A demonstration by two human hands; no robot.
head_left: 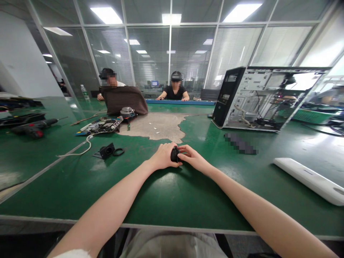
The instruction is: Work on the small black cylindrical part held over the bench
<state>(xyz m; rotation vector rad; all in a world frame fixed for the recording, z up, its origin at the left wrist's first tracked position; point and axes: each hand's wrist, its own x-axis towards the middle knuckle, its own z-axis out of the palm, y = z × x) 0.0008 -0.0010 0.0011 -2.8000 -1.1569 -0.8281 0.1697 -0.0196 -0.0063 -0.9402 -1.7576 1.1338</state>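
Just above the green table [161, 200], a small round black part [174, 154] is held between both hands; its exact kind is hard to make out. My left hand [163, 156] wraps round it from the left, thumb below and fingers over the top. From the other side, the fingertips of my right hand [192, 157] pinch its right face. To the left on the table lie a black bracket-like piece [106, 151] and, beside it, a black ring [118, 152].
An open computer case [228, 100] stands at right, near a white elongated device [309, 181]. A circuit board [100, 126], white cable [77, 154] and power drill [34, 127] lie left. Two people [176, 89] sit opposite, one behind a brown cloth-like object [122, 100].
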